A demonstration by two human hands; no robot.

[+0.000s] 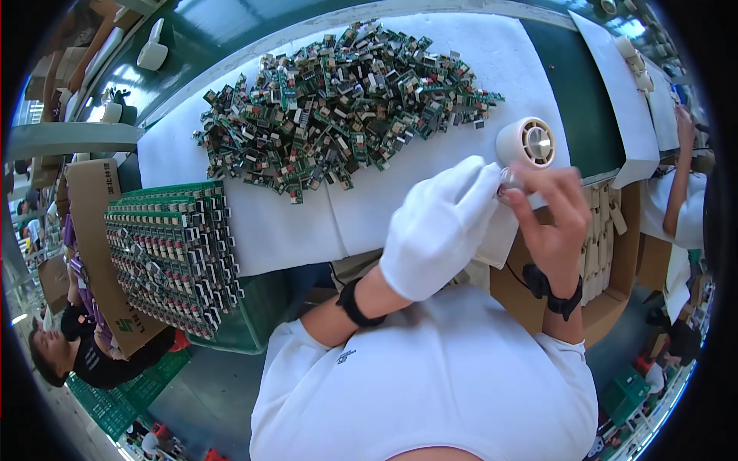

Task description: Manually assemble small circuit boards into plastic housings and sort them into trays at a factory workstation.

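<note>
Small shiny piece (508,180), that is what I have between the two hands, over the right part of the table (288,234); blur and the fingers around it keep me from telling what kind of part it is. On my right hand (560,211), which is bare, the thumb and forefinger are bent in and nearly meeting on the piece, and the other fingers are smeared by blur. My left hand (438,234), in a white glove, comes in from the left with its fingers close together, their tips right at the piece; I cannot tell from here whether they grip it or only steady it. Each wrist wears a black band.

Just beyond the fingers, on the far side, I see a white drum-shaped thing (526,144) with a spoked face and a silvery centre; I can't make out whether the fingers touch it. To the far left of the hands, a broad heap of small circuit boards (338,107) lies loose on the table's white covering. Nearer on the left, larger green circuit panels (169,250) stand stacked by a green crate (269,315), with an upright cardboard sheet (91,184) just left of them. On the near right, an open cardboard box (530,311) holds long whitish pieces (596,257). A co-worker in a dark shirt (111,357) is farther left.
</note>
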